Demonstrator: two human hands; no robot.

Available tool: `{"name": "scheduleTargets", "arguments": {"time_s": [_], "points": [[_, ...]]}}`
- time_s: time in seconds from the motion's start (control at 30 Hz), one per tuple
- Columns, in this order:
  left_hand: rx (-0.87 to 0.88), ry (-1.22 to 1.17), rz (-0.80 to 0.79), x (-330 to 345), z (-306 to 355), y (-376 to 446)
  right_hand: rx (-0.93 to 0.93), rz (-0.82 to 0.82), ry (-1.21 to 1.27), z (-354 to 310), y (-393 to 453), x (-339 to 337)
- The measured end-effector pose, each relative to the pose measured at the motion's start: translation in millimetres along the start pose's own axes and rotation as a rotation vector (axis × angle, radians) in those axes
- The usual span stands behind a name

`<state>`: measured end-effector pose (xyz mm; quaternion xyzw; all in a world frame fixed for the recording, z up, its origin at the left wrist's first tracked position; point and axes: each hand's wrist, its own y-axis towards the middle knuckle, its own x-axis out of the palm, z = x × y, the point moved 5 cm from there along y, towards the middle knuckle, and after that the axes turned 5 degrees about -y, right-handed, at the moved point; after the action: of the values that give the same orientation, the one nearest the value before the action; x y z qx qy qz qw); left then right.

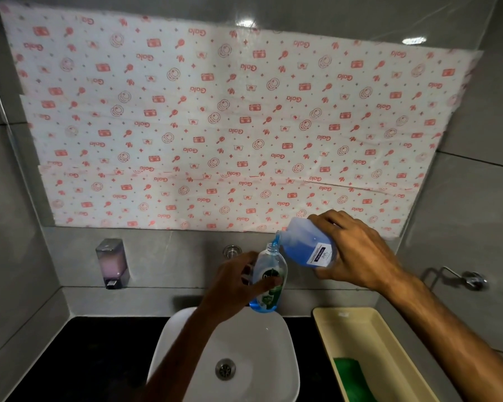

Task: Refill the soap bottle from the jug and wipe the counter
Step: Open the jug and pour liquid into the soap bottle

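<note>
My left hand (235, 282) grips a clear soap bottle (270, 268) with a green label, holding it upright above the back of the white sink (282, 343). A little blue liquid lies in the bottle's bottom. My right hand (357, 253) grips a translucent jug (305, 245) of blue soap, tipped to the left. The jug's spout sits at the bottle's open neck, and blue liquid runs from it into the bottle.
A beige tray (389, 343) on the right of the black counter (99, 358) holds a green cloth (352, 378). A wall soap dispenser (112, 264) hangs at the left. A tap (232, 251) is behind the bottle. A metal holder (462, 278) juts from the right wall.
</note>
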<state>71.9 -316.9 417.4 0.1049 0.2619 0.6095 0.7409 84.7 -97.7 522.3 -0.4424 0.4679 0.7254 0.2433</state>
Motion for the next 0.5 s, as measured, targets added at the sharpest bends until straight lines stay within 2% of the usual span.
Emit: {"name": "scheduleTargets", "arguments": {"time_s": [0.5], "points": [[0.006,-0.026,0.004,-0.1,0.2,-3.6,0.001,-0.013,-0.013,-3.2,-2.5,-4.3]]}}
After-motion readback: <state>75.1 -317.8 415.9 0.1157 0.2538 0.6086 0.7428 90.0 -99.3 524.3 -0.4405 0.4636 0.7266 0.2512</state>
